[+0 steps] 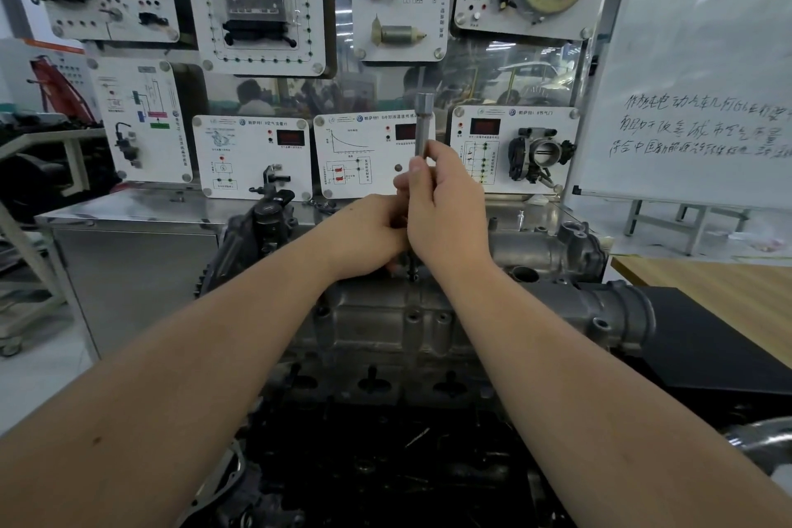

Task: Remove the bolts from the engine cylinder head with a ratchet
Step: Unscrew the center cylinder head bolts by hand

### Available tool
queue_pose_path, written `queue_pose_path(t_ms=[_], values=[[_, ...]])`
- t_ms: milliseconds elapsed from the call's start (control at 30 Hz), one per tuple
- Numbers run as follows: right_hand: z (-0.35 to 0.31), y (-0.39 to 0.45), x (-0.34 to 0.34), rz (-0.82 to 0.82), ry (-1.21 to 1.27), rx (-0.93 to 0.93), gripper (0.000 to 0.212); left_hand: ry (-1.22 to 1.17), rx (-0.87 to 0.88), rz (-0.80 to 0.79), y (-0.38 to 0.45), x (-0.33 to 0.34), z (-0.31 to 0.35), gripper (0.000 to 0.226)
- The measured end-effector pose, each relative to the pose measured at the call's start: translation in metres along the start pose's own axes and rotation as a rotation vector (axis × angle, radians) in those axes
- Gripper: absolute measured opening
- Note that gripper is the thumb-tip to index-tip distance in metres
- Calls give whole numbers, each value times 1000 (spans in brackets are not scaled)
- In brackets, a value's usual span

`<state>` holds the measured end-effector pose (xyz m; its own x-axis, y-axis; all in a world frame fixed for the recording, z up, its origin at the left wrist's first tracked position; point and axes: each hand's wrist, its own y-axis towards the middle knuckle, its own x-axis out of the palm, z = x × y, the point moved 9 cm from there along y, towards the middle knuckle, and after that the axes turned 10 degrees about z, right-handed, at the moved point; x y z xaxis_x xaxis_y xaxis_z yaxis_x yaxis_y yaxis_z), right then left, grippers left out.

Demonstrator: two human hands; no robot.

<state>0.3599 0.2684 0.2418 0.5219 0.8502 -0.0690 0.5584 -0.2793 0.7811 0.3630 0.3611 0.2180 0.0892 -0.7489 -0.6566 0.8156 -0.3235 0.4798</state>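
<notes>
A grey engine cylinder head (385,326) lies across the middle, with several bolt holes along its top. My right hand (445,210) grips a long silver ratchet extension (424,124) that stands upright, its socket end pointing up. The tool's lower end reaches down to a dark bolt (412,270) at the head's top face. My left hand (368,231) is curled low beside the right hand, close to the tool's lower shaft; whether it holds the shaft is hidden by the right hand.
A steel cabinet (128,253) stands behind the engine on the left. Training panels (253,154) with sensors line the back wall. A whiteboard (703,69) stands at the right, above a wooden table (720,292). A black intake part (621,313) juts out at the engine's right.
</notes>
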Motion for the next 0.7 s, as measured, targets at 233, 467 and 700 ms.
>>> queue_pose_path(t_ms=[233,467,700], values=[[-3,1,1,-6,38,-64,24,12,16,9,0,-1,2,30],[1,1,2,-20,22,5,36,-3,16,8,0,-1,0,34],[-1,2,3,-31,21,-54,20,32,13,13,2,-1,-2,29]])
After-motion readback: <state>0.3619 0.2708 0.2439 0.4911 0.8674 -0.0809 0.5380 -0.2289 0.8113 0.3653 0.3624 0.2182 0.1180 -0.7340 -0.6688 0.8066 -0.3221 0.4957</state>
